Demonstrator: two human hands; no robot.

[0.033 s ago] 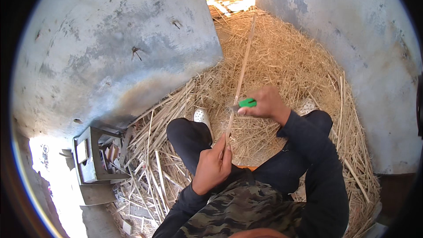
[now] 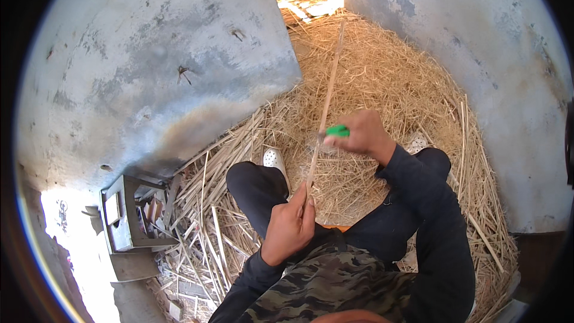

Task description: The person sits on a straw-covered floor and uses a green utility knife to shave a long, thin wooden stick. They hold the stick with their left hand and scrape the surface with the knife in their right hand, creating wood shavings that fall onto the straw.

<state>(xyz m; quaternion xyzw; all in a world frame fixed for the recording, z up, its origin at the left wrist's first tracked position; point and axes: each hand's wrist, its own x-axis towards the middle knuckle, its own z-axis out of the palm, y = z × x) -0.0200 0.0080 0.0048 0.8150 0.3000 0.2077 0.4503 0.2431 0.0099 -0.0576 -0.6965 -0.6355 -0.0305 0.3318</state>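
Note:
A long, thin, pale bamboo strip (image 2: pixel 329 91) runs from between my knees away toward the bright gap at the far end. My left hand (image 2: pixel 289 231) is closed round its near end, thumb and forefinger pinching it. In my right hand (image 2: pixel 362 134) is a green-handled knife (image 2: pixel 339 130), gripped in a closed fist. Its short dark blade, a little smeared, meets the strip a short way beyond my left hand. My fingers hide part of the handle.
Thin shavings (image 2: pixel 382 72) cover the floor ahead. Split bamboo lengths (image 2: pixel 218 161) lie heaped at the left, near a small stool-like frame (image 2: pixel 140 242). Worn grey walls (image 2: pixel 161 42) stand on both sides. White clogs (image 2: pixel 273 160) are on my feet, either side of the strip.
My right hand and the knife have shifted slightly away from me along the strip. My left hand keeps its place and its hold.

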